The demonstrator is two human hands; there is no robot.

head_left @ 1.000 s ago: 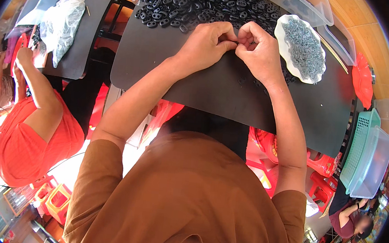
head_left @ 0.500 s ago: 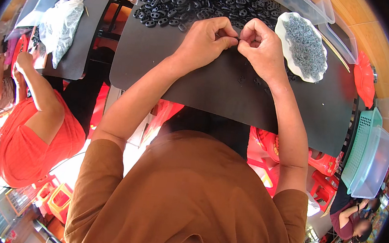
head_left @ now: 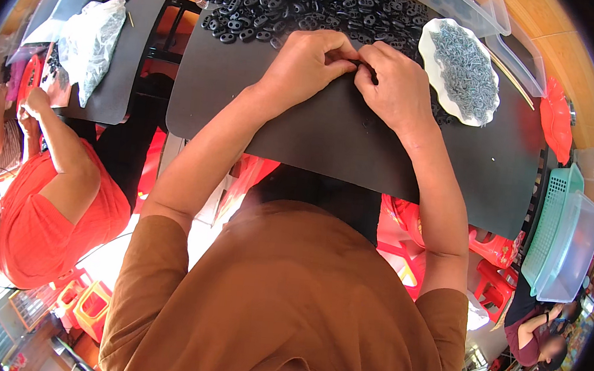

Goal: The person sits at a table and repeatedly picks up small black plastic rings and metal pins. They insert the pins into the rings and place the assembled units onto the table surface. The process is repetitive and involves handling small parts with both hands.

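My left hand (head_left: 306,65) and my right hand (head_left: 396,85) meet fingertip to fingertip over the dark table (head_left: 316,131). Between their pinched fingers is a small black piece, mostly hidden, whose shape I cannot make out. Just beyond the hands spreads a large pile of black oval plastic pieces with holes (head_left: 305,6). To the right of my right hand stands a white scalloped dish (head_left: 425,50), heaped with tiny grey-blue pieces (head_left: 466,73). A few more black bits (head_left: 443,116) lie beside my right wrist, partly covered by it.
Clear plastic bins (head_left: 492,15) edge the table's far side. Thin sticks (head_left: 514,81) lie right of the dish, near a red lobed dish (head_left: 555,123) and a green basket (head_left: 552,218). At left, a person in red (head_left: 61,214) sits by another table with a plastic bag (head_left: 90,44).
My right hand has turned, its back now facing up more and its fingers further over the small piece. My left hand has shifted slightly. The pile and dish have stayed put.
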